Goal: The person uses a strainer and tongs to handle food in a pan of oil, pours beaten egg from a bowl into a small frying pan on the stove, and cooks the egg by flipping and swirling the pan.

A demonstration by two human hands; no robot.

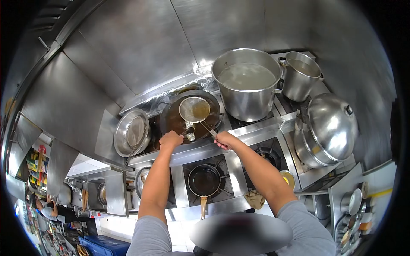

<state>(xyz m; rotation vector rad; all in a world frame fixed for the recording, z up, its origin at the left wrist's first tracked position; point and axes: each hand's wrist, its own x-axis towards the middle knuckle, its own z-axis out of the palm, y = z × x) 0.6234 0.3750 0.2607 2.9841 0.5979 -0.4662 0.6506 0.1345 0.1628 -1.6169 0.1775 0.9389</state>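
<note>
My right hand (226, 141) is closed round the handle of a round wire-mesh strainer (194, 109). The strainer's bowl hangs over a large dark wok (171, 117) that contains brown liquid, probably oil. In my left hand (171, 140), also closed, is a short utensil with a dark end (189, 132); its exact kind cannot be made out. That end is over the near part of the wok, beside a whitish patch (191, 136) that I cannot identify. Both arms reach across the front burners to the rear of the range.
A big stockpot (247, 100) of cloudy liquid and a smaller pot (297, 81) stand right of the wok. Farther right is a domed-lid steamer (331, 128). A metal bowl (121, 138) with another strainer sits left. A frying pan (204, 181) occupies a front burner. Another person (53, 211) is far left.
</note>
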